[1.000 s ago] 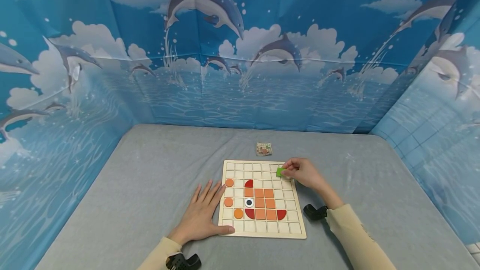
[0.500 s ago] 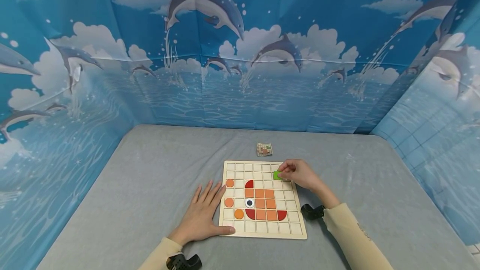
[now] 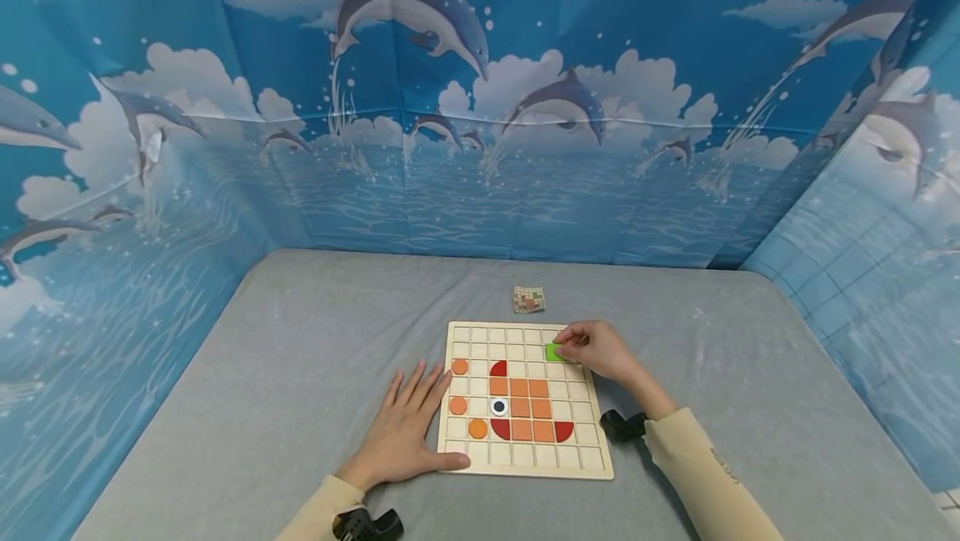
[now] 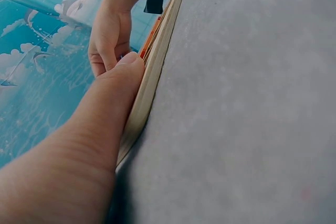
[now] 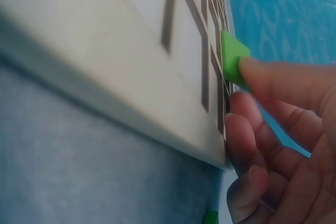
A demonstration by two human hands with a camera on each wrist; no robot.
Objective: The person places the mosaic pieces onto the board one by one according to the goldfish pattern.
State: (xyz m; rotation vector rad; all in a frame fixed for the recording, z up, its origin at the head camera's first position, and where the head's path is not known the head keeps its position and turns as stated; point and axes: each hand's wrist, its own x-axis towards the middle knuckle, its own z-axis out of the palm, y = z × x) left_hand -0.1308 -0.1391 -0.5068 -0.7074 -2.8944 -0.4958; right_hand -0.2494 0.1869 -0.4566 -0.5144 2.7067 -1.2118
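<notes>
A wooden grid board (image 3: 582, 412) lies on the grey cloth, with orange squares (image 3: 519, 408), red quarter-circles (image 3: 565, 431), orange discs (image 3: 477, 428) and an eye tile (image 3: 498, 407) in its cells. My right hand (image 3: 603, 351) pinches a green square tile (image 3: 553, 353) over the board's upper right. In the right wrist view the green tile (image 5: 233, 59) stands tilted against the grid, my thumb on its face. My left hand (image 3: 401, 433) rests with fingers spread along the board's left edge, thumb on the lower left corner. The left wrist view shows that thumb pressing the rim.
Behind the board lies a small patterned card (image 3: 528, 300). Another green piece (image 5: 211, 217) shows at the bottom of the right wrist view, mostly cut off. A blue dolphin-print curtain (image 3: 450, 191) surrounds the table's back and sides.
My right hand has moved slightly left and toward me with the green tile, then nearly stopped in the last half second. My left hand has stayed in place.
</notes>
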